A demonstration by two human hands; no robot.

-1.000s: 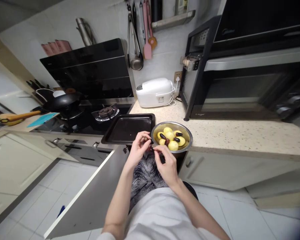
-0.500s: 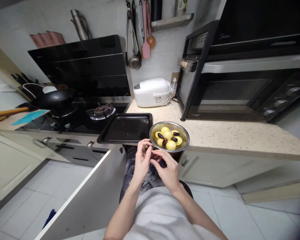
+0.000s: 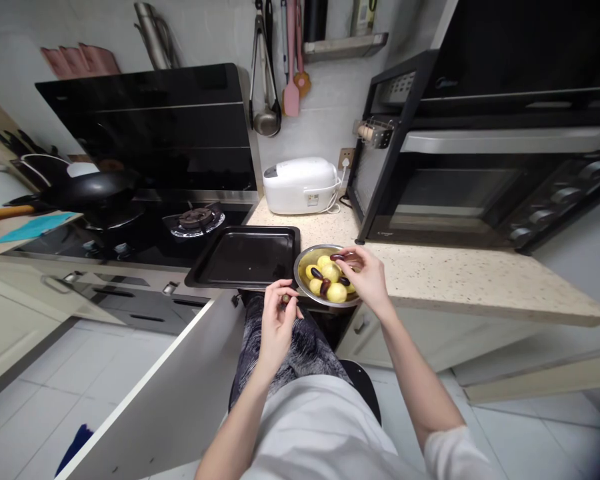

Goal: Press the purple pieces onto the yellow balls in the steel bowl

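- Dark oval fruit (image 3: 337,257): head view, right of centre in the frame, at the far side of the metal bowl (image 3: 303,265); I cannot tell whether it touches the contents.
- Right hand (image 3: 366,277): narrow pinch, fingertips closed on that fruit.
- Left hand (image 3: 277,325): centre of frame, just left of the bowl, fingers curled about a small brownish piece (image 3: 286,299).
- Bowl contents: yellow pieces (image 3: 337,293) with dark pieces (image 3: 325,287) among them.
- Black tray (image 3: 245,257): left of the bowl, beside it.
- White appliance (image 3: 301,187): upper centre, on the counter (image 3: 470,280).
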